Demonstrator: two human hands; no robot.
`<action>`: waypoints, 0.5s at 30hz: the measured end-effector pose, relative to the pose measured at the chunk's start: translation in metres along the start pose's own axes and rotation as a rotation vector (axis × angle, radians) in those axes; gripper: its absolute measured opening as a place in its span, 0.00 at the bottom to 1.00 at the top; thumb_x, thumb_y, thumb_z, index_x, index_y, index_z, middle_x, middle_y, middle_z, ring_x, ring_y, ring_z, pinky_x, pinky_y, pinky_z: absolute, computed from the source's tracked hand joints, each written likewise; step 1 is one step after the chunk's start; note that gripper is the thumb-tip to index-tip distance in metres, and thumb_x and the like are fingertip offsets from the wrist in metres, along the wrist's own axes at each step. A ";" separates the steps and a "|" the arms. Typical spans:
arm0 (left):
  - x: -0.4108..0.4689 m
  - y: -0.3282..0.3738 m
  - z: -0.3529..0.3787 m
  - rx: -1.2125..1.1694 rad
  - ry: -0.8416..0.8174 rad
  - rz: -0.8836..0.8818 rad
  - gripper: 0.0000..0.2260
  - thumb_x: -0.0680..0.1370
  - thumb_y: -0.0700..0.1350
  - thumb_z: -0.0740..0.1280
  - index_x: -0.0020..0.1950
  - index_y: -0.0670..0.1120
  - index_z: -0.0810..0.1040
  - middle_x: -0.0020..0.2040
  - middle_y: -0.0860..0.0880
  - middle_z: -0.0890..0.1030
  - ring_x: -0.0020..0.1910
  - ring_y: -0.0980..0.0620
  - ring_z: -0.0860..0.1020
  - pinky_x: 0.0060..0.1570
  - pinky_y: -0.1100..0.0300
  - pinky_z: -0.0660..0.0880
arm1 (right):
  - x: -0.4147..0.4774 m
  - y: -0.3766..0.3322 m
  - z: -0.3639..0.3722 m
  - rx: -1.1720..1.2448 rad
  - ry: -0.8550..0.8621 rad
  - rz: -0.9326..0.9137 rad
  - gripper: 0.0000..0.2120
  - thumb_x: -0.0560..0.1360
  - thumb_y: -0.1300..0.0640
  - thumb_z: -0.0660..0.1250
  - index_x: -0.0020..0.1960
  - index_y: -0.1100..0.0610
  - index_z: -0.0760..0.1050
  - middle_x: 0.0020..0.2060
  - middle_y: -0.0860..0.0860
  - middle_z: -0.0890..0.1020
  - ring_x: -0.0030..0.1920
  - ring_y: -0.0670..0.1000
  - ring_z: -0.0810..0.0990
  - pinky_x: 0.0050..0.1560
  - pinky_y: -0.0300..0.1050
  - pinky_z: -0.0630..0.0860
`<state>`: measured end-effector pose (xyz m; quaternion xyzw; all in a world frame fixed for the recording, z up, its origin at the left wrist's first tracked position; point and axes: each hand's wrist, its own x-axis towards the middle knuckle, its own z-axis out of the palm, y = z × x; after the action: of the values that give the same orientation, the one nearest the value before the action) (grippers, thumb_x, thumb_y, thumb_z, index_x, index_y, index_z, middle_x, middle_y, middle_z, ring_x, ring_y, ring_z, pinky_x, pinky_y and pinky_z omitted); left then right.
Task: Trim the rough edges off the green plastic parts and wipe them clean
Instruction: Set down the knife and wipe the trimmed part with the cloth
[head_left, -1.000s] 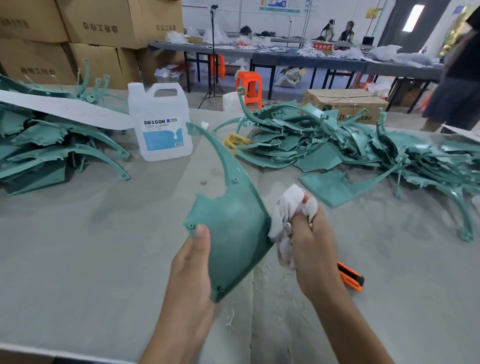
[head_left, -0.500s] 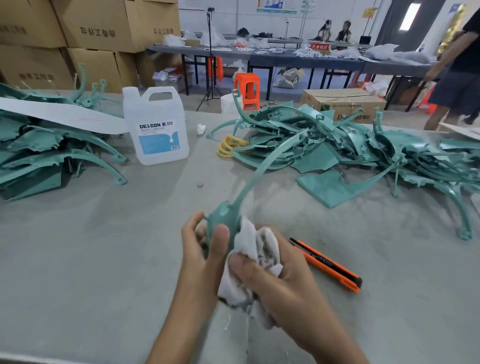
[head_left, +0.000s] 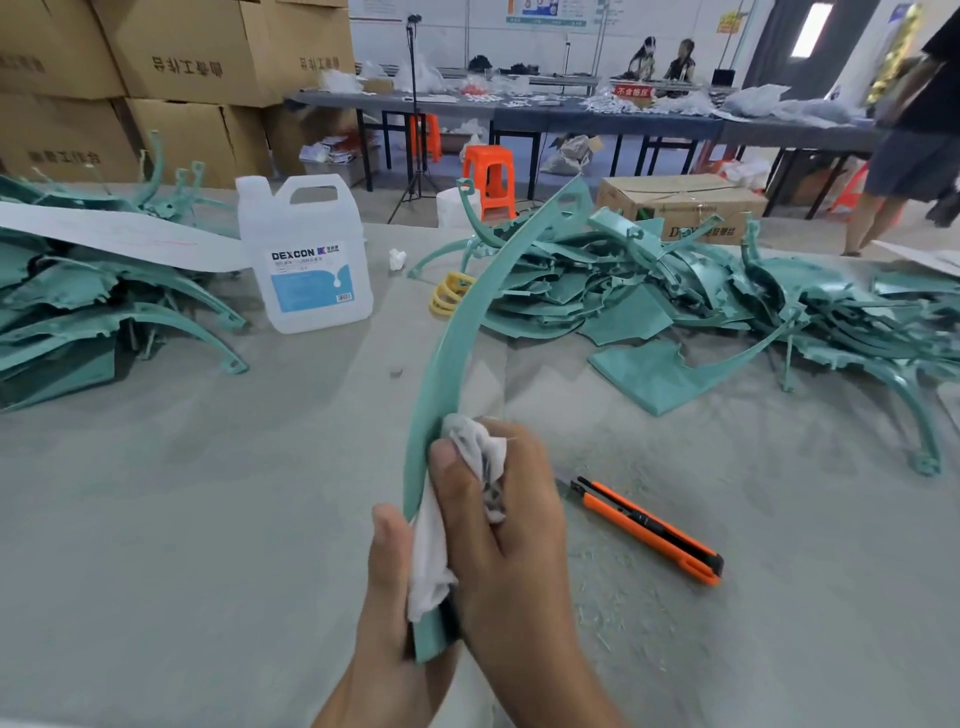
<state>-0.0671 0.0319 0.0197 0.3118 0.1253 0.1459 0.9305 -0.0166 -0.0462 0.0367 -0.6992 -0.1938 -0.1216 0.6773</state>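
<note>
Presently, we found the left hand (head_left: 392, 582) gripping the lower end of a curved green plastic part (head_left: 451, 332), which stood nearly upright above the grey table (head_left: 182, 519). The right hand (head_left: 519, 535) pinched a white cloth (head_left: 475, 449) against the part's inner edge, its thumb and fingers curled round both. We noted an orange utility knife (head_left: 649, 530) lying just right of the hands, and heaps of green parts (head_left: 675, 296) beyond.

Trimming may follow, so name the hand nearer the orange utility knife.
Right. The right hand, pressing the white cloth on the green part, sits just left of the utility knife; the left hand grips the part's base, farther left.
</note>
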 end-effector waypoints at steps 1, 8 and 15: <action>0.000 -0.004 0.000 -0.062 -0.056 -0.074 0.31 0.86 0.56 0.56 0.81 0.37 0.52 0.81 0.42 0.54 0.80 0.45 0.54 0.77 0.54 0.38 | 0.002 0.001 0.000 -0.065 0.043 -0.030 0.08 0.79 0.39 0.63 0.54 0.40 0.74 0.50 0.42 0.77 0.53 0.50 0.79 0.53 0.51 0.77; 0.003 -0.023 0.014 0.073 -0.138 -0.091 0.52 0.37 0.55 0.87 0.55 0.32 0.80 0.52 0.39 0.85 0.62 0.49 0.79 0.61 0.52 0.76 | 0.017 0.008 -0.007 -0.143 0.125 -0.028 0.03 0.81 0.46 0.66 0.53 0.44 0.76 0.49 0.43 0.75 0.51 0.47 0.77 0.53 0.50 0.76; -0.001 -0.020 0.002 0.809 -0.390 0.186 0.46 0.56 0.61 0.76 0.70 0.49 0.65 0.69 0.52 0.73 0.67 0.49 0.76 0.63 0.59 0.73 | 0.052 -0.010 -0.019 -0.285 0.108 -0.352 0.11 0.78 0.47 0.68 0.53 0.53 0.80 0.48 0.47 0.74 0.48 0.48 0.77 0.48 0.36 0.72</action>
<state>-0.0632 0.0149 0.0089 0.6817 -0.0337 0.1065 0.7230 0.0278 -0.0593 0.0688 -0.7355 -0.2571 -0.3013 0.5496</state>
